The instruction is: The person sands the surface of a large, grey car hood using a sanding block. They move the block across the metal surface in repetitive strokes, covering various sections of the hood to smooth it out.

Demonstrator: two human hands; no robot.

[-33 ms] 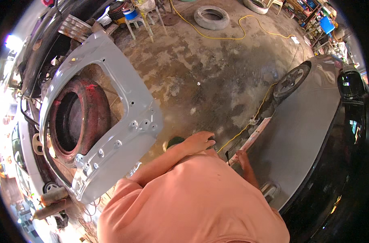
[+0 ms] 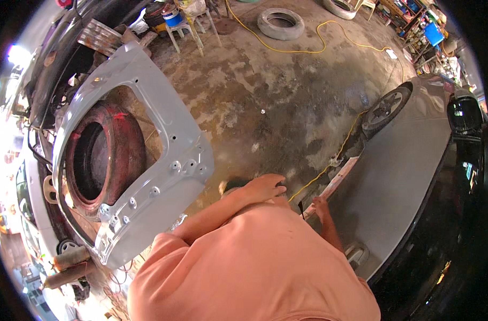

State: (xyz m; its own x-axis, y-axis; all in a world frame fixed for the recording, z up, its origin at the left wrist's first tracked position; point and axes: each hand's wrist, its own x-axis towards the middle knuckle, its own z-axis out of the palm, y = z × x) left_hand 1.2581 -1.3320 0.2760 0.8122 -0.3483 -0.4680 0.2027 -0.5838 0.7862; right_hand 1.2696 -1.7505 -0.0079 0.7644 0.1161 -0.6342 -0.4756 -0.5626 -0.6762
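Patchy floor (image 2: 238, 107), bright light (image 2: 19, 56)

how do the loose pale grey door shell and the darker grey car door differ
The loose pale grey door shell has an open window frame and exposed holes; the darker grey car door has a smooth surface and a handle. The shell is detached; the car door is mounted. Both are grey.

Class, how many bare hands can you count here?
2: the left hand below the picture's centre, the right hand at the pale strip beside the grey car panel.
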